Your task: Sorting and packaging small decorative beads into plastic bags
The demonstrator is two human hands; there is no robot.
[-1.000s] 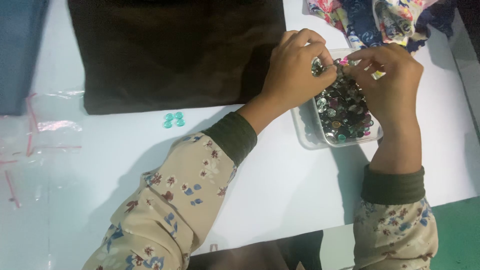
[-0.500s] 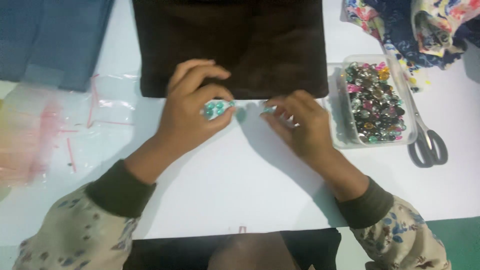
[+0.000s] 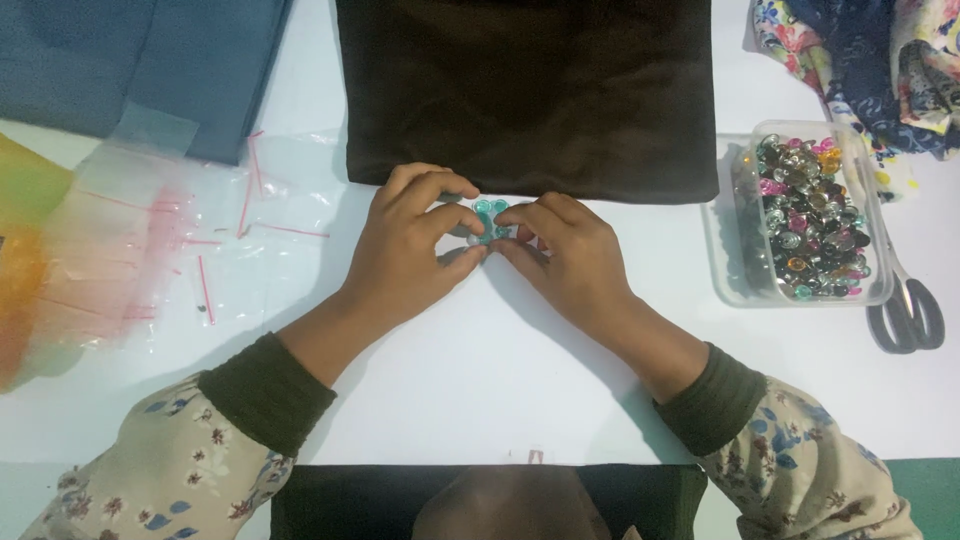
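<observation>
White counter (image 3: 520,400): left hand (image 3: 410,250) and right hand (image 3: 570,260) meet, fingers pinching teal gems (image 3: 489,218) steady below the brown cloth (image 3: 530,90). Gem tub (image 3: 870,290) at 3 o'clock, within right-hand reach.

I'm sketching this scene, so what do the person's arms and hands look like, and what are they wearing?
Both hands, left hand and right hand, are bare, with no gloves; no rings or watch show. Each arm wears a cream sleeve printed with small blue and brown flowers, over a dark olive ribbed cuff near the wrist.

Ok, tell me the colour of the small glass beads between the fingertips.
Teal small glass beads, clearest in the head view.
</observation>
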